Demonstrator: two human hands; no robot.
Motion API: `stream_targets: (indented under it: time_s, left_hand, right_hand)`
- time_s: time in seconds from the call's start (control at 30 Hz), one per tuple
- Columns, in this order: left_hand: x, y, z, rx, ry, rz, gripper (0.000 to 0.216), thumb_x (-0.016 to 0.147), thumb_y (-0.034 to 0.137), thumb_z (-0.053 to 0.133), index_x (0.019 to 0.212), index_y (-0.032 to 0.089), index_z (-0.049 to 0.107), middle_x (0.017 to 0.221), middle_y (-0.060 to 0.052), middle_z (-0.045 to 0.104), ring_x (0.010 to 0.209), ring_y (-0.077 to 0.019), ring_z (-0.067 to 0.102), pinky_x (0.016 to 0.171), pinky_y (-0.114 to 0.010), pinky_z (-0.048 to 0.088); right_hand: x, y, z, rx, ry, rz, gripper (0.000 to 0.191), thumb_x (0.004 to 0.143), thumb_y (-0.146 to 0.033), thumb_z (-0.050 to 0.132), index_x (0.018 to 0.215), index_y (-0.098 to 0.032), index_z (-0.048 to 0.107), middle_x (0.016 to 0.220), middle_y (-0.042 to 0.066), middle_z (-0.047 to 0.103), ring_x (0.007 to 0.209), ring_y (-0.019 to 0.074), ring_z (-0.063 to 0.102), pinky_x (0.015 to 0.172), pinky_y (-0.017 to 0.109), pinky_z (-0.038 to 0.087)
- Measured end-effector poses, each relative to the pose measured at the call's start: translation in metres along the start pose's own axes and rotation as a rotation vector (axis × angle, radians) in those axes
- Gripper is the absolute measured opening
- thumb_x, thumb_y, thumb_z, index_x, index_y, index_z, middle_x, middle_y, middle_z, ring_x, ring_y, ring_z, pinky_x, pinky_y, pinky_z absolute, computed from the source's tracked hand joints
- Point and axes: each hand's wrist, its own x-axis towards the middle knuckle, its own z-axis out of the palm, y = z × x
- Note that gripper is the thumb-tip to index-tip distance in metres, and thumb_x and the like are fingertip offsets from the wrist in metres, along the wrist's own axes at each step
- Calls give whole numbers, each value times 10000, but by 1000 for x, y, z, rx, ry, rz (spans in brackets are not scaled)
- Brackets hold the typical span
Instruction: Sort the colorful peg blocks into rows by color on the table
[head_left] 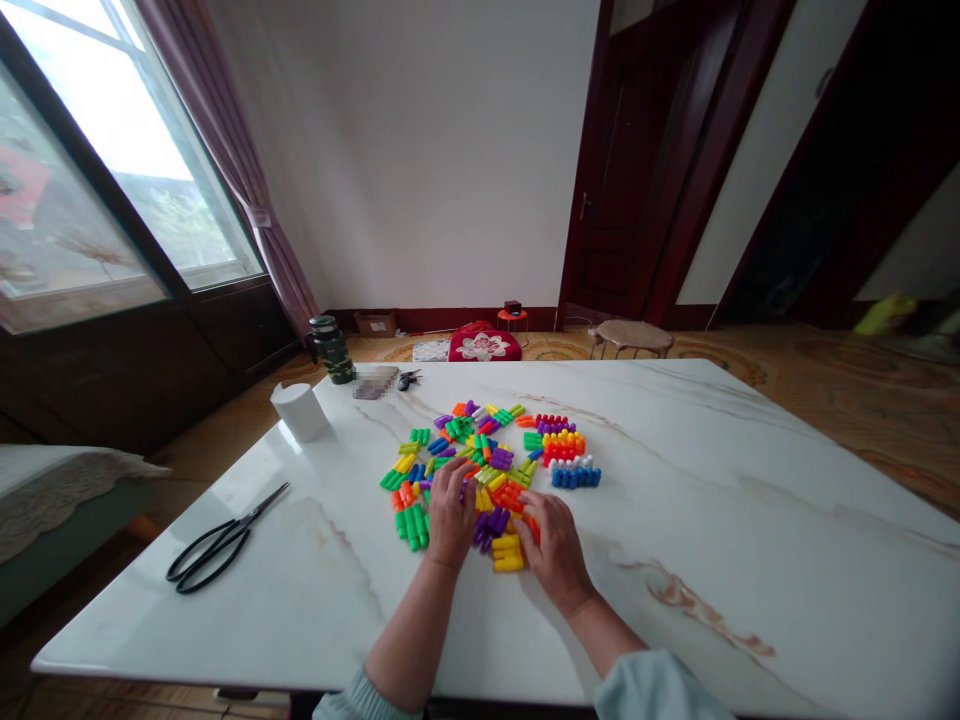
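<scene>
A loose pile of colourful plastic building blocks (480,450), shaped like joined pegs, lies mid-table. My left hand (452,515) is over the near left of the pile, fingers bent down and closed; what they hold, if anything, is hidden. Lower right of it, my right hand (555,548) has thumb and fingers closed around an orange block (533,527). Between the hands are a purple block (491,528) and a yellow block (508,554). Beside my left hand lies a green block (412,527). To the pile's right, rows of red, white and blue blocks (576,478) sit together.
Black-handled scissors (217,548) lie at the left. Farther back stand a white paper roll (300,411) and a dark green flask (332,350), with a small dark tool (409,380) nearby. The marble-patterned table (720,480) extends right. A stool (632,336) stands beyond it.
</scene>
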Motion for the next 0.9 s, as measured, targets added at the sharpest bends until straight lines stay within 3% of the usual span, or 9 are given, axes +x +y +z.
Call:
stream_targets:
  time_s: [0.07,0.13,0.2,0.33,0.43,0.67,0.8,0.9]
  left_hand:
    - [0,0,0,-9,3,-9,197,975,223,445,1088,214,606,1152,-90,605,1115,-222,554,950,-430,480]
    - [0,-1,0,-17,-3,-22,197,978,225,439,1079,212,607,1142,-89,605,1107,-219,555,949,-428,479]
    - [0,-1,1,-23,-10,-31,200,980,225,432,1071,212,610,1136,-88,603,1103,-218,556,951,-427,477]
    - [-1,-2,2,-29,-35,-37,208,983,223,420,1054,209,616,1134,-88,598,1094,-215,557,948,-424,476]
    - [-1,-1,2,-29,-66,-45,216,983,221,418,1042,208,625,1124,-85,600,1079,-212,562,942,-417,480]
    - [2,2,2,-28,-77,-37,229,982,223,413,1006,205,640,1072,-85,630,1033,-210,592,909,-401,496]
    - [3,0,2,-23,-54,-31,241,980,220,405,969,203,645,1032,-84,645,1012,-210,607,887,-392,504]
    - [3,0,1,-23,-53,-21,232,974,215,417,969,202,648,1019,-84,650,986,-208,616,865,-381,510]
  right_hand:
    - [1,-6,-6,13,-40,-39,145,944,-263,478,984,-201,603,996,71,633,966,218,559,929,434,450]
    - [2,-11,-11,31,-120,-87,189,933,-257,486,793,-202,601,935,56,603,931,206,534,940,433,423]
    - [3,-15,-14,40,-185,-104,220,922,-260,500,733,-197,593,906,50,589,913,201,516,948,437,401]
    - [6,-18,-14,53,-276,-101,133,905,-284,547,925,-204,651,980,49,624,966,213,519,996,459,362]
    - [6,-15,-13,34,-304,-126,278,900,-308,566,1159,-226,625,1127,60,640,1080,233,519,1044,484,331]
    - [1,-7,-6,1,-167,-103,353,943,-340,493,1252,-188,571,1230,119,609,1152,262,530,1027,484,396]
    - [-1,15,-12,39,35,118,248,985,-309,398,1020,-202,619,1003,83,642,948,205,611,835,353,502]
    - [-4,42,-27,-62,-66,179,333,994,-335,356,795,-212,593,801,38,618,740,164,613,681,276,470]
